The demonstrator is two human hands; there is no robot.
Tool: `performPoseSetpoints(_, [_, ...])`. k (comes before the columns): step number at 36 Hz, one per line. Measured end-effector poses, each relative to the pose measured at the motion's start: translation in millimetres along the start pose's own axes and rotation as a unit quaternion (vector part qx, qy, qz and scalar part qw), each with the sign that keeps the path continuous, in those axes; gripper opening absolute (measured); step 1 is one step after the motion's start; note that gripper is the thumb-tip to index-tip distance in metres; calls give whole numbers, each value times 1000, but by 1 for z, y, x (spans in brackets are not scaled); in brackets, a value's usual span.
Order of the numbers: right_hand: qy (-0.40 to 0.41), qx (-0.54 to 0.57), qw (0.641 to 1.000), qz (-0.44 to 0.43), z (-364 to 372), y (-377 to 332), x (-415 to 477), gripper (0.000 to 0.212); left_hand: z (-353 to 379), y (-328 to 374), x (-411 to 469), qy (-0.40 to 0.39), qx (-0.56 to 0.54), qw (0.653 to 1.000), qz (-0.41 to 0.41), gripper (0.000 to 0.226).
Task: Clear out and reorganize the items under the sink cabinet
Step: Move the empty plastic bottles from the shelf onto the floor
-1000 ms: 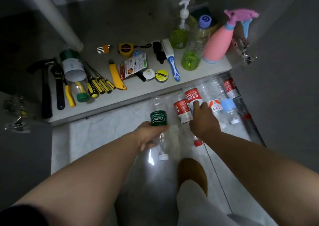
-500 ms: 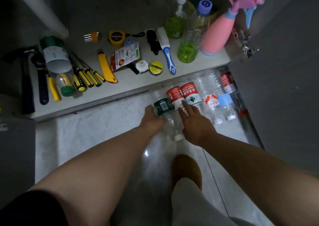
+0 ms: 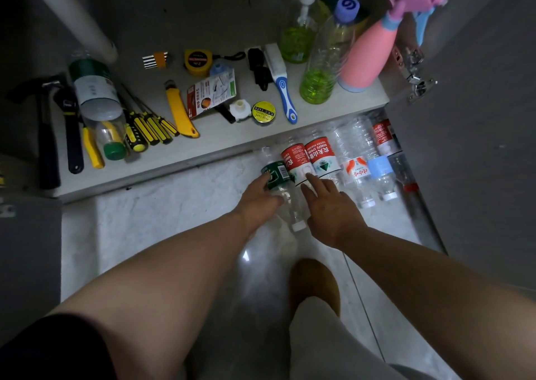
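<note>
Down on the floor (image 3: 162, 220), we see the left hand (image 3: 258, 202) holding the green-label bottle (image 3: 275, 175). It lies flat, cap toward us, at the left end of a bottle row along the cabinet shelf's (image 3: 220, 139) front edge. The right hand (image 3: 330, 208) reaches in with straight fingers, index tip on the red-label bottle (image 3: 295, 162) just beside it.

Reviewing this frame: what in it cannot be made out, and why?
Head view, pump bottle: nozzle cut off by the top edge.
Head view, left hand on the green-label bottle: its own back hides whether the fingers grip.
Head view, rightmost floor bottle beside the cabinet door: too dim to read.
Head view, packet print: too small.
</note>
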State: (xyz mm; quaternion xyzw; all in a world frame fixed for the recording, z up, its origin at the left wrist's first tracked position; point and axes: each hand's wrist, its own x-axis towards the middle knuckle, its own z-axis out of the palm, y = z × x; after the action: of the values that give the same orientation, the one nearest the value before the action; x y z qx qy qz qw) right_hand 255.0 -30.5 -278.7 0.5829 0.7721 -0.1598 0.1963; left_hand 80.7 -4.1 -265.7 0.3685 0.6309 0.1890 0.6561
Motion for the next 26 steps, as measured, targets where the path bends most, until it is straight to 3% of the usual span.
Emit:
performPoseSetpoints(15, [2, 65, 998, 28, 6, -21, 6, 83, 0, -2, 2, 6, 100, 995, 18, 75])
performPoseSetpoints(26, [4, 37, 998, 40, 9, -16, 7, 87, 1, -6, 3, -11, 117, 993, 22, 80])
